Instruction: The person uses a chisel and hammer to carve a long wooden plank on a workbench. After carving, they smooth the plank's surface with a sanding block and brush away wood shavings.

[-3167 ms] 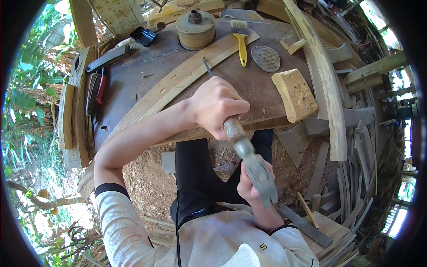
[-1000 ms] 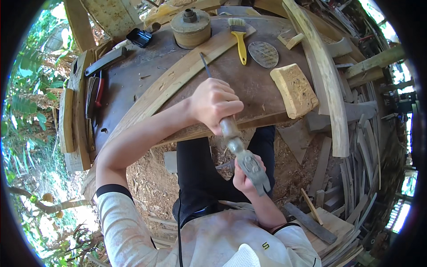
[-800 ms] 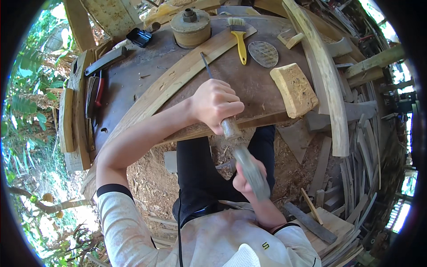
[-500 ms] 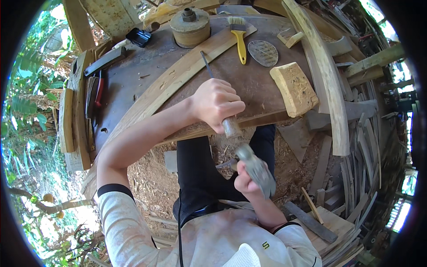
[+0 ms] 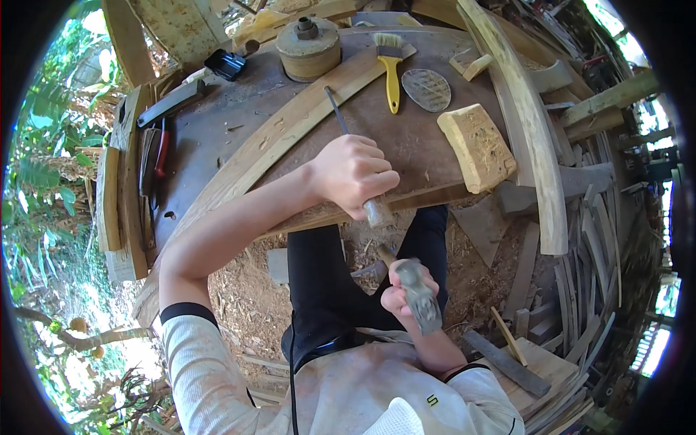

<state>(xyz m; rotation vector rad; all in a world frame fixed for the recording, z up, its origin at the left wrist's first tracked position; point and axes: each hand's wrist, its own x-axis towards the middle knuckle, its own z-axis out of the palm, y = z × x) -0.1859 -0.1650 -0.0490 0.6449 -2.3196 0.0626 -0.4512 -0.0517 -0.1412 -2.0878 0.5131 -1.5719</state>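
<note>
My left hand (image 5: 354, 174) is closed around a chisel, whose thin steel blade (image 5: 335, 109) points up over a long curved plank (image 5: 268, 145) and whose worn handle end (image 5: 377, 212) sticks out below my fist. My right hand (image 5: 400, 293) grips a hammer just below the chisel; its metal head (image 5: 417, 297) faces up toward the camera, a little apart from the handle end. A rough pale wood block (image 5: 475, 148) lies right of my left hand on the bench (image 5: 428, 170).
A yellow-handled brush (image 5: 393, 80), an oval piece (image 5: 426, 90) and a round wooden block with a bolt (image 5: 308, 54) sit at the back. Red-handled (image 5: 161, 148) and flat tools lie left. A long curved pole (image 5: 536, 145) runs along the right, beside offcuts (image 5: 587, 246).
My right hand with the hammer has swung repeatedly and now sits slightly lower, away from the chisel's handle end. My left hand keeps its hold, nearly still.
</note>
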